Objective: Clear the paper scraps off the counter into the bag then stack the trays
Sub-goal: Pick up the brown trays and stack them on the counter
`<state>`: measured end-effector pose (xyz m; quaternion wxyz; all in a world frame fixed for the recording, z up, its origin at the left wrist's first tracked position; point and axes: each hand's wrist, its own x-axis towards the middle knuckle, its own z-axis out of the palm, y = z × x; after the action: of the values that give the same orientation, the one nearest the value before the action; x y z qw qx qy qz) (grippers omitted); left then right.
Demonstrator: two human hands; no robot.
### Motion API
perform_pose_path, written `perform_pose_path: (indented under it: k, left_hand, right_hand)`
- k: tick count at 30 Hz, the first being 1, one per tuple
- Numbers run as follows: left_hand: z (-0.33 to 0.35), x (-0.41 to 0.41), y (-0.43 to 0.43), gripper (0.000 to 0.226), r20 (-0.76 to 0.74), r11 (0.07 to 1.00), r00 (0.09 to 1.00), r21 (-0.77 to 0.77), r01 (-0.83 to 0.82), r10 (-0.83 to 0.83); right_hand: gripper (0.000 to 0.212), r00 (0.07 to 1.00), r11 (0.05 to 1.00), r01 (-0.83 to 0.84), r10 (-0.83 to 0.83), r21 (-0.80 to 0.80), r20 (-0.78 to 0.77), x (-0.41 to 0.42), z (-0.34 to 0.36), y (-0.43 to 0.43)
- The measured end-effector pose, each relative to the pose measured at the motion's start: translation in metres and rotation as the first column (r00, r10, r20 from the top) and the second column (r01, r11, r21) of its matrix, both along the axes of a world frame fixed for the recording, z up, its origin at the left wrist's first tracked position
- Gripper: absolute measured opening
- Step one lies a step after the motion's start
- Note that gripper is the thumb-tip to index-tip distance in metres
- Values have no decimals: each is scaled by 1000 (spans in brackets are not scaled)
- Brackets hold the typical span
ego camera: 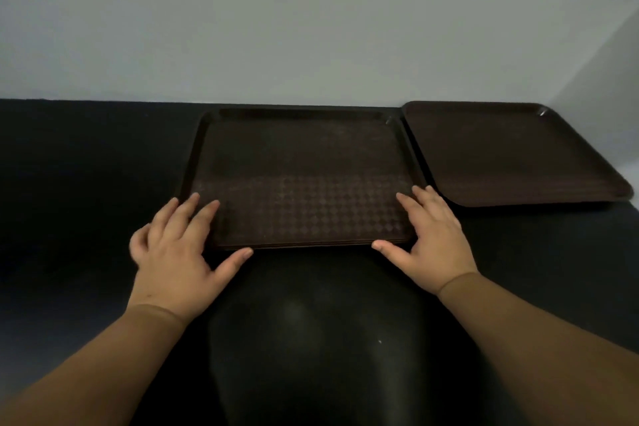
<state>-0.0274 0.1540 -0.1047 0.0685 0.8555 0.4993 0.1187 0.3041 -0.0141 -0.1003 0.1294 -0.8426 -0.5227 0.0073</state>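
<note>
Head view: a stack of trays (pixel 301 166) lies flat on the black counter (pixel 86 166), under and beyond both sets of fingertips. The trays are dark brown with raised rims and rounded corners. A faint diamond texture shows on the top one in the band nearest the fingers and fades further out. Thin layered edges along the near side, between the two thumbs, show several trays nested together; how many I cannot tell.

The left hand (pixel 176 245) rests on the near left corner, its fingers (pixel 204 214) straight and spread on the tray surface and its thumb (pixel 235 261) stretched along the near edge. The right hand (pixel 432 239) mirrors it on the near right corner, fingers (pixel 411 204) flat and thumb (pixel 390 251) pointing inward. Neither hand curls round anything.

A second tray (pixel 511 156) of the same colour lies just past the right fingertips, against the pale wall (pixel 276 28). Its left rim meets the stack's right rim; touching or overlapping, I cannot tell.

Between the forearms, nearer than the thumbs, sits a dark rounded shape (pixel 311 339), too dim to identify.

The stack's near edge runs thumb to thumb, parallel to the wall. The wide lens leaves it unclear whether its longer side runs across or away from the fingers.
</note>
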Motion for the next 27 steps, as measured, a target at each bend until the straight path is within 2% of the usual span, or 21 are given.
perform_pose_path:
  k: [4,7,10,12,15,18,24,27]
  left_hand:
    - [4,3,-2,103,17,1000,1000,8,-24,24]
    - [4,6,-3,96,10,998,998,21,-60,59]
    - [0,4,-2,96,-24,997,999,66,-30,32]
    - [0,19,-16,90,9,992,1000,123,24,-25]
    - [1,87,-69,80,94,952,961,192,240,-261]
    - [-9,169,-120,73,92,862,865,186,472,-494]
    - [-20,281,-151,61,174,780,761,88,620,-625]
    - [-23,326,-179,61,352,812,770,-47,582,-532]
  right_hand:
    - [103,982,982,156,-142,109,-124,0,4,-8]
    - [96,933,943,286,-234,171,-272,5,4,-15]
    - [92,866,901,393,-296,182,-403,14,3,-24]
    - [92,856,904,401,-311,150,-413,30,3,-37]
    - [93,864,908,410,-355,89,-356,68,3,-60]
    - [94,825,877,475,-416,71,-383,108,4,-79]
    - [100,736,803,593,-510,61,-445,175,1,-100]
    - [104,663,727,682,-568,81,-487,211,0,-109]
